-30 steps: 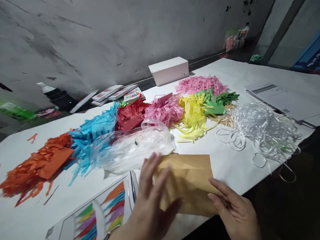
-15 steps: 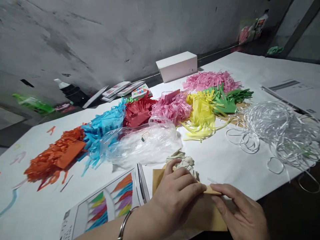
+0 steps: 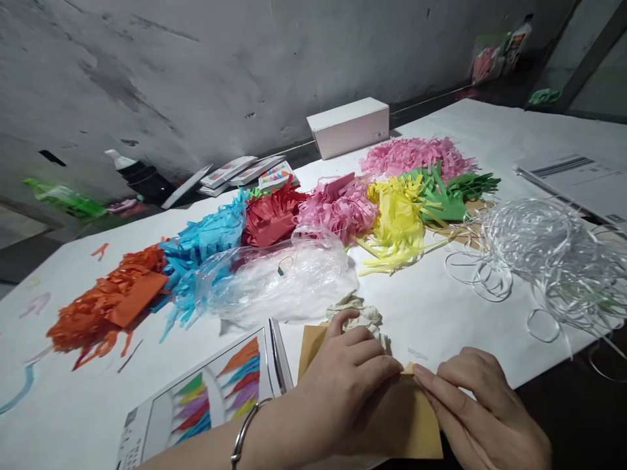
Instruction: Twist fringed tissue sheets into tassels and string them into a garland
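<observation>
Some brown paper (image 3: 411, 427) lies under the left hand (image 3: 337, 382), fingers close, grip hidden; the right hand (image 3: 484, 408) pinches its far edge; uneven pressure could crease it askew.

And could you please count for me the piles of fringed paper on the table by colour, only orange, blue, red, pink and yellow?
Orange pile: 1
Blue pile: 1
Red pile: 1
Pink: 2, front pink pile and rear pink pile
Yellow pile: 1
Total: 6
</observation>
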The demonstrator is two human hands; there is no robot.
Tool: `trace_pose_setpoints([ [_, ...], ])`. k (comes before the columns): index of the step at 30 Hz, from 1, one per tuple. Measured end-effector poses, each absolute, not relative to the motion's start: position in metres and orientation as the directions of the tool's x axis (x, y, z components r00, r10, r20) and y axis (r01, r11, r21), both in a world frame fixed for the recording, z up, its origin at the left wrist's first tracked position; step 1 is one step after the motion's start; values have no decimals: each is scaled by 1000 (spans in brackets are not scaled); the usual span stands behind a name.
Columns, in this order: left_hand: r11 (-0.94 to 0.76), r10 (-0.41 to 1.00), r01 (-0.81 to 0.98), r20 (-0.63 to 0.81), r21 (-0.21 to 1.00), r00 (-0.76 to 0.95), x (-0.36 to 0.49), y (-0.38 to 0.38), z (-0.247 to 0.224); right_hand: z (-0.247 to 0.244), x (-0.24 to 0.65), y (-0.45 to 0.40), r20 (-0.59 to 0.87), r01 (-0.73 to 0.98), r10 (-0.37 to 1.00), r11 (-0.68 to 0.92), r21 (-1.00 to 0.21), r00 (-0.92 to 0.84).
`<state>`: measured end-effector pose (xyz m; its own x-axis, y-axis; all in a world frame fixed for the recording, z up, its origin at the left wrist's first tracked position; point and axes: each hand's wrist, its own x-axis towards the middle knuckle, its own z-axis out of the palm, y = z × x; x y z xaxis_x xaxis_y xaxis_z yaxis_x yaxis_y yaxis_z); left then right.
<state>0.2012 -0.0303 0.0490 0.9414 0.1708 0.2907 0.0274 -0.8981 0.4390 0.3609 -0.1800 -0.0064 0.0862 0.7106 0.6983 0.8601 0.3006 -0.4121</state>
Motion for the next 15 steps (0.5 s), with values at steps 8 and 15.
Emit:
trace_pose_setpoints([
  [8, -909, 177, 58, 257, 412, 950, 204, -31, 47, -11, 356, -181, 718, 882, 686, 263, -391, 114],
  [15, -901, 202, 74, 261, 428, 944, 204, -30, 42, -12, 357, -178, 730, 907, 673, 226, -355, 118],
])
